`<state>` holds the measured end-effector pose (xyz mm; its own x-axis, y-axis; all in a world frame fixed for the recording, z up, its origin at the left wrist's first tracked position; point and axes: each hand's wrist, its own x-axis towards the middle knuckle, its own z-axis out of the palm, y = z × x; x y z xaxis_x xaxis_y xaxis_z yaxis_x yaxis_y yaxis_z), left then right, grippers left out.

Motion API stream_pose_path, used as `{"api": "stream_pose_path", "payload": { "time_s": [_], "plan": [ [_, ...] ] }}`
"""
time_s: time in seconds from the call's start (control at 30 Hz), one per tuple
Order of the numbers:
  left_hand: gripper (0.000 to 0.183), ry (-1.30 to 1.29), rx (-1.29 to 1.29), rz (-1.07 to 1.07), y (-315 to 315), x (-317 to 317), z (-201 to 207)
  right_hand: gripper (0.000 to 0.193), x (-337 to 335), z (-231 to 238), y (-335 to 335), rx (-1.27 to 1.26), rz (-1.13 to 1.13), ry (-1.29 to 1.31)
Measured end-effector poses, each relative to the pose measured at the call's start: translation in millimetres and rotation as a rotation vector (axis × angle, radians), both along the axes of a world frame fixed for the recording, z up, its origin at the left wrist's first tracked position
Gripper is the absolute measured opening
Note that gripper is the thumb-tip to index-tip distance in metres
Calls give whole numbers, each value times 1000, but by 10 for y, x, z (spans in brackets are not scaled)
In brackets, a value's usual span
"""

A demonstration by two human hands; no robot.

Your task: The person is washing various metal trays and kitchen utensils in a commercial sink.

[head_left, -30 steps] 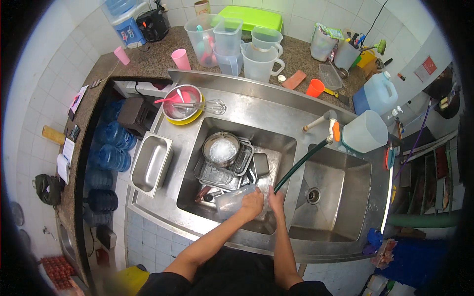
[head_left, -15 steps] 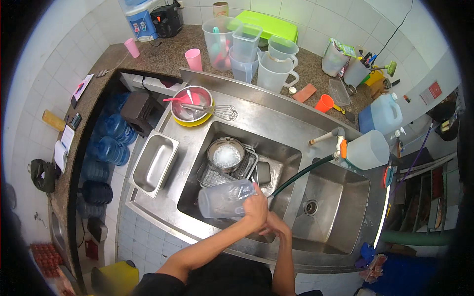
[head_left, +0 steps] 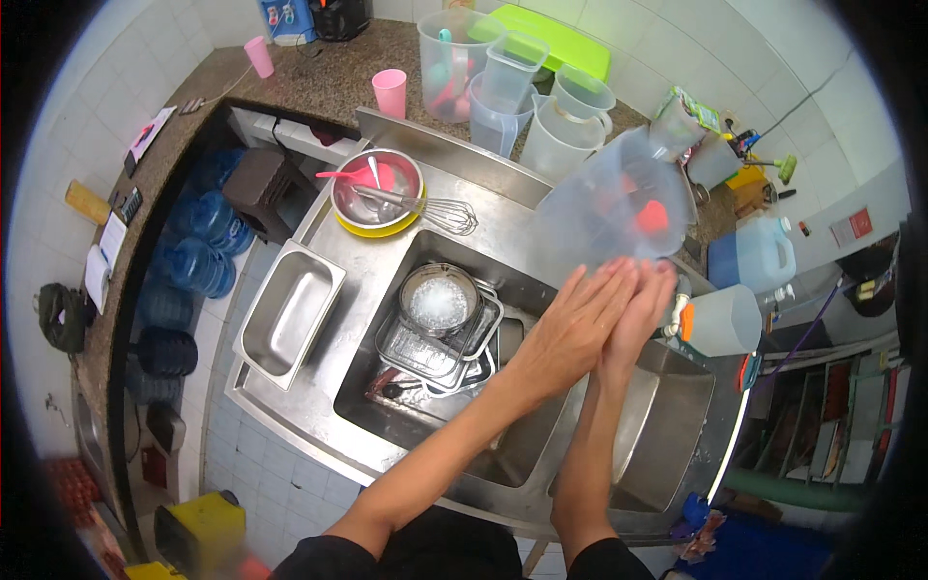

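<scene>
Above sink (head_left: 541, 454): both hands (head_left: 604, 319) grasping clear jug (head_left: 604, 208); well clear of rim.

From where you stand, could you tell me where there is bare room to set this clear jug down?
The steel drainboard is bare between the empty steel pan and the bowl with the whisk. The right basin looks mostly bare. The left basin is crowded with a pot and trays, and the back counter is packed with jugs. Both hands hold the clear jug.

Pot (head_left: 438, 300) in sink (head_left: 387, 411), bowl (head_left: 375, 182) behind.
</scene>
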<state>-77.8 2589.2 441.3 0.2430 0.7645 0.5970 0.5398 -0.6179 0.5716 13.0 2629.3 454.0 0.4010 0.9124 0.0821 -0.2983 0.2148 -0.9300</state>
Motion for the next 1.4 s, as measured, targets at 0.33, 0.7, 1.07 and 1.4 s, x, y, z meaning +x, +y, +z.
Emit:
{"api": "stream_pose_path", "payload": {
  "time_s": [0.33,0.7,1.07,1.4],
  "plan": [
    [30,-642,-618,618,-718,-582,-2028,35,77,-259,2286,542,21,-28],
    [48,-1510,-1129,1194,-1190,-1394,-3920,39,13,-1331,797,-97,-14,-562],
    [28,-1365,-1373,855,-1083,-913,-3525,39,1217,-2337,-477,32,1139,-1951],
    [64,-418,-709,1005,-566,-697,-2957,28,485,-2356,197,85,520,-1710]
  ]
}}
